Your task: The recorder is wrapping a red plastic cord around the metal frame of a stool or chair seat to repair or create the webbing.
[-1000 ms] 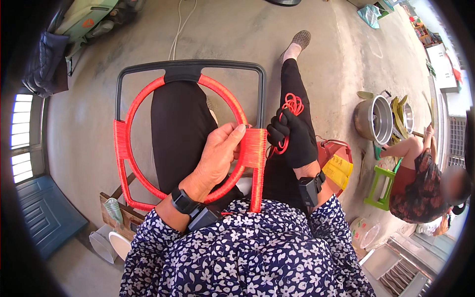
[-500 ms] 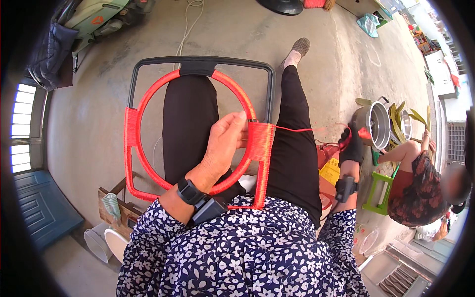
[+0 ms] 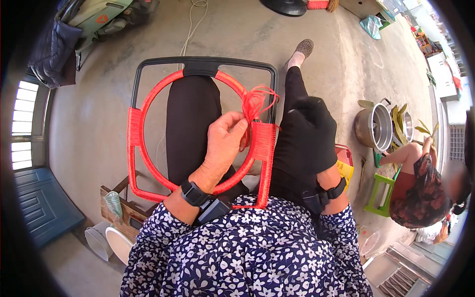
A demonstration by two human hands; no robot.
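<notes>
A black frame (image 3: pixel 273 84) with a round inner ring (image 3: pixel 156 94) stands over my thighs; red cord is wound round most of the ring and the frame's lower part. My left hand (image 3: pixel 222 143), bare, has its thumb and fingers pinched at the ring's right side, beside the wide wrapped band (image 3: pixel 263 141). A loose bundle of red cord (image 3: pixel 255 105) sticks up from those fingertips. My right hand (image 3: pixel 311 133), in a black glove, is over my right thigh, right of the frame. It is smeared by motion, so its fingers cannot be made out.
At the right, another person (image 3: pixel 418 180) sits by a green stool (image 3: pixel 382 195), holding long green leaves near metal pots (image 3: pixel 372 126). A wooden bench (image 3: pixel 116 210) stands at the lower left. Red and yellow packaging (image 3: pixel 345 168) lies beyond my right wrist.
The red cord bundle has come from my right hand, out at the right, to my left fingertips. My right hand has swung back left over my thigh. The frame has barely shifted.
</notes>
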